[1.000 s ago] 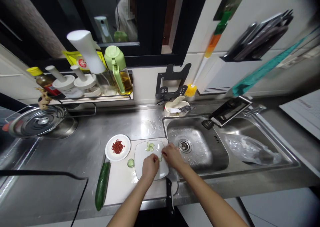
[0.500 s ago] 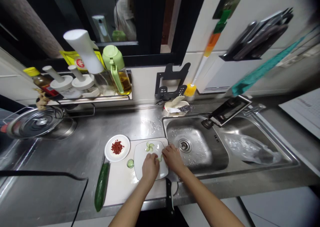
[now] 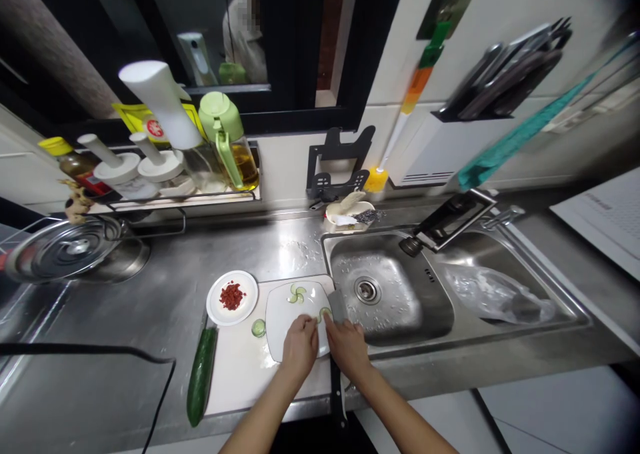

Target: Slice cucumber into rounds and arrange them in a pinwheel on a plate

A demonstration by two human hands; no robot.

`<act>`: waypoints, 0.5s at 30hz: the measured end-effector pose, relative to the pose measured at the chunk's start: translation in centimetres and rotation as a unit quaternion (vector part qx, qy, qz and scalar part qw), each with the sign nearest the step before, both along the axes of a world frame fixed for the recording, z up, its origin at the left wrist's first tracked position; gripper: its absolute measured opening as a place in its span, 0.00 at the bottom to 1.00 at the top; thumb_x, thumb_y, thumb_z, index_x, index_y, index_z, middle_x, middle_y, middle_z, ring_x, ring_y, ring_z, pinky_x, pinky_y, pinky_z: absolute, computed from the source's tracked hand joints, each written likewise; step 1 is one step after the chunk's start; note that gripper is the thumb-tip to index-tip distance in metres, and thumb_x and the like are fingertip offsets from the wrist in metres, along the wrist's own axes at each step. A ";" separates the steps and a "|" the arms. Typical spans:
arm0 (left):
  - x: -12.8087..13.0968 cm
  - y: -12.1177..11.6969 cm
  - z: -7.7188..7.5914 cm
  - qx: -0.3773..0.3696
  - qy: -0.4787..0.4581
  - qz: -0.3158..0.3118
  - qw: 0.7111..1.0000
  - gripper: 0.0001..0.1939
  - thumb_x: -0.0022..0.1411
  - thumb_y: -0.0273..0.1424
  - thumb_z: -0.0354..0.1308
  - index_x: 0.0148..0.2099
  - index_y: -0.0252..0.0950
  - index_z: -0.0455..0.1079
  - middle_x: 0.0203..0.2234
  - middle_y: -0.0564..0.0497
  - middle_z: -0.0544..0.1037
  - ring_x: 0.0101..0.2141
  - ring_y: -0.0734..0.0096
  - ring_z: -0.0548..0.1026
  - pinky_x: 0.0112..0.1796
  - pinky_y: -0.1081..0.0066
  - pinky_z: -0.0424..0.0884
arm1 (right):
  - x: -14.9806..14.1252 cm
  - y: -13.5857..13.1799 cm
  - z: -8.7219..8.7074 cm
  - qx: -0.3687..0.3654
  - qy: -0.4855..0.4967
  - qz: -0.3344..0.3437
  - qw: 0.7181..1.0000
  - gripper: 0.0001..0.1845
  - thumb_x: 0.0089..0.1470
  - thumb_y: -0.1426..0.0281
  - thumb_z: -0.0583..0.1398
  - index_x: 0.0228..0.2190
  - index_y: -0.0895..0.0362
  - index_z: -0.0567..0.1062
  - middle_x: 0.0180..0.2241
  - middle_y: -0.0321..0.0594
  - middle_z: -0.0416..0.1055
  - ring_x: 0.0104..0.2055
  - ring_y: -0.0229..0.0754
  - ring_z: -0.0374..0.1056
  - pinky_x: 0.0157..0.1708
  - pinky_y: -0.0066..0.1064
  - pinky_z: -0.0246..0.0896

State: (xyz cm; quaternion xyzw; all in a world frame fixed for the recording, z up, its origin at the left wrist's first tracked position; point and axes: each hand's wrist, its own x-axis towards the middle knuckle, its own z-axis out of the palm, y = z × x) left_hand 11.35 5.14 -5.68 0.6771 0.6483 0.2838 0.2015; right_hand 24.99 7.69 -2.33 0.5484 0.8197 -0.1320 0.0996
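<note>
A white square plate rests on a pale cutting board. Near its far edge, thin cucumber slices form a small pinwheel. More cucumber slices lie at the plate's right side, between my hands. My left hand is over the plate, its fingertips pinched at the left end of these slices. From the right, my right hand reaches in with its fingertips closed at a slice. The fingers partly hide the slices. A knife lies under my right hand at the board's right edge.
Left of the plate are a cucumber end piece, a dish of red bits and a whole cucumber. A steel sink adjoins the board on the right. A black cable crosses the left counter.
My right hand has moved down and slightly left, uncovering the slices at the plate's right side and the knife blade. My left hand stays almost in place, slightly lower.
</note>
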 end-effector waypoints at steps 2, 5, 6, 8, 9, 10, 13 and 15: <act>0.0 -0.1 -0.2 0.011 0.018 -0.008 1.000 0.15 0.59 0.23 0.46 0.43 0.35 0.73 0.35 0.45 0.72 0.37 0.68 0.72 0.39 0.67 0.71 | -0.1 0.1 -0.1 -0.001 -0.005 -0.001 1.000 0.23 0.60 0.74 0.47 0.56 0.57 0.61 0.35 0.49 0.74 0.42 0.48 0.67 0.38 0.37 0.49; 0.0 -0.1 -0.4 0.021 0.041 -0.012 0.999 0.15 0.59 0.23 0.47 0.43 0.36 0.72 0.35 0.45 0.72 0.38 0.67 0.71 0.40 0.66 0.71 | -0.1 0.3 -0.2 0.000 -0.006 -0.001 1.000 0.24 0.60 0.74 0.48 0.57 0.56 0.59 0.34 0.48 0.74 0.42 0.48 0.67 0.38 0.37 0.49; 0.0 -0.1 -0.4 0.024 0.046 -0.011 0.999 0.15 0.59 0.23 0.47 0.43 0.36 0.72 0.35 0.45 0.72 0.38 0.67 0.71 0.40 0.66 0.71 | -0.1 0.3 -0.2 0.002 -0.005 -0.001 1.000 0.24 0.59 0.74 0.48 0.57 0.56 0.59 0.34 0.48 0.74 0.42 0.48 0.67 0.38 0.37 0.49; 0.0 0.0 -0.4 0.026 0.049 -0.009 0.998 0.15 0.59 0.23 0.47 0.43 0.36 0.72 0.35 0.45 0.72 0.38 0.67 0.71 0.39 0.66 0.71 | -0.2 0.3 -0.2 0.006 -0.007 -0.001 1.000 0.24 0.60 0.74 0.47 0.58 0.56 0.59 0.34 0.49 0.74 0.42 0.48 0.67 0.38 0.37 0.49; 0.0 0.0 -0.4 0.025 0.049 -0.009 0.998 0.15 0.59 0.23 0.47 0.43 0.36 0.72 0.35 0.45 0.72 0.38 0.67 0.71 0.39 0.66 0.71 | -0.2 0.3 -0.2 0.008 -0.009 0.000 1.000 0.24 0.60 0.74 0.47 0.58 0.56 0.58 0.34 0.49 0.74 0.42 0.48 0.67 0.38 0.37 0.49; 0.0 0.1 -0.3 0.023 0.047 -0.010 0.999 0.15 0.59 0.23 0.47 0.43 0.35 0.72 0.35 0.44 0.72 0.38 0.67 0.71 0.39 0.66 0.71 | -0.2 0.4 -0.2 0.009 -0.011 0.001 1.000 0.24 0.60 0.74 0.47 0.58 0.56 0.58 0.34 0.49 0.74 0.42 0.48 0.67 0.38 0.37 0.49; 0.0 0.1 -0.2 0.020 0.042 -0.011 0.999 0.14 0.59 0.23 0.47 0.43 0.35 0.71 0.35 0.44 0.72 0.37 0.67 0.71 0.39 0.66 0.71 | -0.2 0.5 -0.1 0.006 -0.016 0.003 1.000 0.24 0.60 0.74 0.47 0.57 0.55 0.59 0.35 0.49 0.74 0.43 0.48 0.66 0.38 0.37 0.49; 0.0 0.1 -0.2 0.022 0.039 -0.009 0.999 0.15 0.59 0.23 0.47 0.44 0.35 0.71 0.36 0.44 0.72 0.37 0.67 0.71 0.38 0.67 0.71 | -0.1 0.6 0.1 -0.001 -0.017 0.003 1.000 0.24 0.60 0.74 0.47 0.57 0.55 0.59 0.36 0.50 0.74 0.43 0.48 0.66 0.38 0.37 0.49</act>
